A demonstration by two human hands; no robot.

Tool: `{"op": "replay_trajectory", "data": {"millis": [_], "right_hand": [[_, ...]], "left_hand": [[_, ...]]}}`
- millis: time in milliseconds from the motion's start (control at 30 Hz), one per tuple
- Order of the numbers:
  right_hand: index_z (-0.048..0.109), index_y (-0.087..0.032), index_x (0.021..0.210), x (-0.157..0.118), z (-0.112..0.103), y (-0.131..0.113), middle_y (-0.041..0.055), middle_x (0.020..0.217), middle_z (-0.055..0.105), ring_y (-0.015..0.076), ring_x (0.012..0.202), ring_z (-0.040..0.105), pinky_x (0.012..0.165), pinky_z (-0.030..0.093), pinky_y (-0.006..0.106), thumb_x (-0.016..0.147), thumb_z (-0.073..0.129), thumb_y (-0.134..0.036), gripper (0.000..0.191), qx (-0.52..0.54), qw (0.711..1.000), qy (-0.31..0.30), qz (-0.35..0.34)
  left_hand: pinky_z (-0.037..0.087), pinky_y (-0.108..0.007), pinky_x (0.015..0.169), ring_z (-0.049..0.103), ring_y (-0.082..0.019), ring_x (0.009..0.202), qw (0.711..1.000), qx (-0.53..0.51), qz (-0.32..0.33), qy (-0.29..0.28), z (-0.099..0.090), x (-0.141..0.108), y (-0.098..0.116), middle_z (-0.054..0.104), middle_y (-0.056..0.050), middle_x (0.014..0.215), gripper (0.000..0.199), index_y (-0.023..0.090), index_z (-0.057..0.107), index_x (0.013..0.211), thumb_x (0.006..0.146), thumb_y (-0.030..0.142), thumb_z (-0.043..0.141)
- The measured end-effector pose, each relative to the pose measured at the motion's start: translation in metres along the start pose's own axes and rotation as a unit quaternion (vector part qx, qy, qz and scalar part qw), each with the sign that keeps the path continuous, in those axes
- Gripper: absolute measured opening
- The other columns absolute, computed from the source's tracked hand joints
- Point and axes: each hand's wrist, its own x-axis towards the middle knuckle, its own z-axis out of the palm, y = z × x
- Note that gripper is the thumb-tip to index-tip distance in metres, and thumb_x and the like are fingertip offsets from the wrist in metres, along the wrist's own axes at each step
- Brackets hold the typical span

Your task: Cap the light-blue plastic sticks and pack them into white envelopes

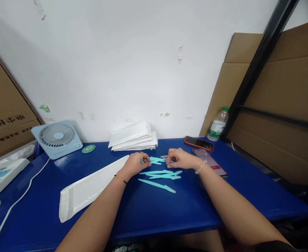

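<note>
My left hand (138,163) is closed around the handle ends of a small bunch of turquoise eyebrow razors (156,160) lying over the blue table. At the bunch's other end, my right hand (178,159) has its fingers curled in a pinch by the pale blade ends. What its fingertips hold is hidden. Just nearer to me, several more eyebrow razors (160,174) lie in an overlapping group, handles to the left. One single eyebrow razor (157,186) rests apart in front of them. Beside my left forearm lies a long white padded envelope (91,185), set at a slant.
A stack of white envelopes (133,136) leans by the wall. To the left are a blue fan (56,138), a green disc (88,149), a power strip (1,178) and a cable. Two phones (199,143) and a bottle (218,125) stand or lie at right, near cardboard (287,87).
</note>
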Motion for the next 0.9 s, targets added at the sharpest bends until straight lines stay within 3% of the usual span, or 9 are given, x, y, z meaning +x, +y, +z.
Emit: {"op": "replay_trajectory", "data": {"millis": [100, 233, 367, 533, 667, 767, 900], "right_hand": [[0.068, -0.02, 0.077, 0.002, 0.007, -0.007, 0.0008, 0.082, 0.056, 0.0175, 0.08, 0.054, 0.082, 0.029, 0.033, 0.073, 0.068, -0.039, 0.019, -0.011, 0.998, -0.055, -0.019], [0.067, -0.018, 0.076, 0.005, 0.012, -0.01, 0.0016, 0.081, 0.055, 0.0169, 0.08, 0.053, 0.081, 0.029, 0.032, 0.077, 0.065, -0.035, 0.017, -0.024, 0.998, -0.043, -0.027], [0.065, -0.018, 0.077, 0.006, 0.008, -0.004, 0.002, 0.084, 0.056, 0.0169, 0.082, 0.053, 0.08, 0.029, 0.031, 0.078, 0.063, -0.029, 0.011, -0.039, 0.999, 0.005, -0.014], [0.065, -0.017, 0.078, -0.001, -0.007, 0.006, 0.0027, 0.088, 0.058, 0.0165, 0.08, 0.054, 0.08, 0.031, 0.032, 0.077, 0.063, -0.028, 0.011, -0.042, 0.997, 0.039, 0.045], [0.068, -0.019, 0.079, -0.013, -0.018, 0.001, 0.0016, 0.089, 0.058, 0.016, 0.077, 0.055, 0.077, 0.034, 0.029, 0.068, 0.071, -0.037, 0.021, 0.006, 0.998, -0.056, 0.037], [0.068, -0.019, 0.073, -0.015, -0.018, -0.004, 0.0, 0.084, 0.058, 0.0157, 0.075, 0.054, 0.079, 0.034, 0.03, 0.061, 0.076, -0.034, 0.02, -0.007, 0.99, -0.135, 0.033], [0.067, -0.018, 0.071, -0.011, -0.011, -0.005, 0.0, 0.081, 0.057, 0.014, 0.072, 0.053, 0.077, 0.035, 0.029, 0.066, 0.073, -0.029, 0.014, -0.006, 0.992, -0.122, 0.011]], "left_hand": [[0.038, -0.022, 0.062, 0.059, -0.014, 0.071, 0.998, -0.006, 0.038, -0.046, 0.0, -0.003, 0.007, 0.067, 0.001, 0.079, 0.024, 0.023, 0.069, 0.08, 0.073, 0.044, 0.061], [0.037, -0.022, 0.062, 0.058, -0.013, 0.069, 0.996, 0.004, 0.056, -0.074, 0.003, -0.004, 0.016, 0.068, 0.001, 0.076, 0.022, 0.022, 0.07, 0.079, 0.075, 0.04, 0.059], [0.036, -0.024, 0.066, 0.059, -0.016, 0.073, 0.997, 0.052, 0.052, -0.039, 0.0, 0.0, 0.017, 0.07, 0.0, 0.077, 0.017, 0.022, 0.069, 0.073, 0.078, 0.031, 0.056], [0.037, -0.026, 0.066, 0.06, -0.017, 0.074, 0.997, 0.08, -0.012, 0.003, -0.006, 0.001, 0.001, 0.07, 0.0, 0.08, 0.015, 0.023, 0.069, 0.076, 0.076, 0.033, 0.058], [0.039, -0.026, 0.068, 0.061, -0.018, 0.079, 0.998, 0.057, -0.021, 0.016, -0.005, 0.001, -0.006, 0.07, 0.001, 0.084, 0.019, 0.025, 0.068, 0.087, 0.074, 0.037, 0.061], [0.04, -0.026, 0.069, 0.06, -0.018, 0.08, 0.998, 0.05, -0.004, 0.023, -0.004, -0.001, 0.002, 0.069, 0.001, 0.085, 0.02, 0.025, 0.069, 0.085, 0.076, 0.04, 0.059], [0.04, -0.025, 0.073, 0.059, -0.018, 0.086, 0.998, 0.017, 0.062, -0.005, -0.001, -0.007, 0.022, 0.069, 0.0, 0.089, 0.031, 0.025, 0.069, 0.087, 0.083, 0.049, 0.05]]}}
